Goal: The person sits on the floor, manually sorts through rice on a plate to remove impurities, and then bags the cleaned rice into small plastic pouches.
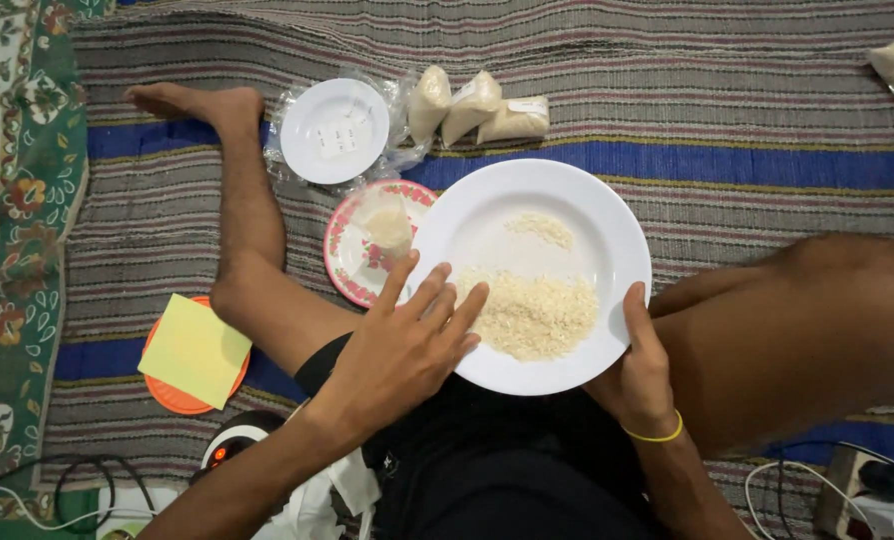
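Three plates (607, 230), perhaps four rice packets (472, 105).

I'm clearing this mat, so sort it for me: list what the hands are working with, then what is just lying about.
In hand:
- large white plate, gripped at its rim by the right hand
- rice pile, touched by the left hand

Lying about:
- small white plate
- floral plate
- three rice bags
- yellow paper on an orange disc

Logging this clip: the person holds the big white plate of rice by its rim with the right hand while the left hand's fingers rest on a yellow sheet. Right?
Not quite. In the head view the left hand has its fingers on the rice in the white plate, not the yellow sheet. The right hand does hold the rim.
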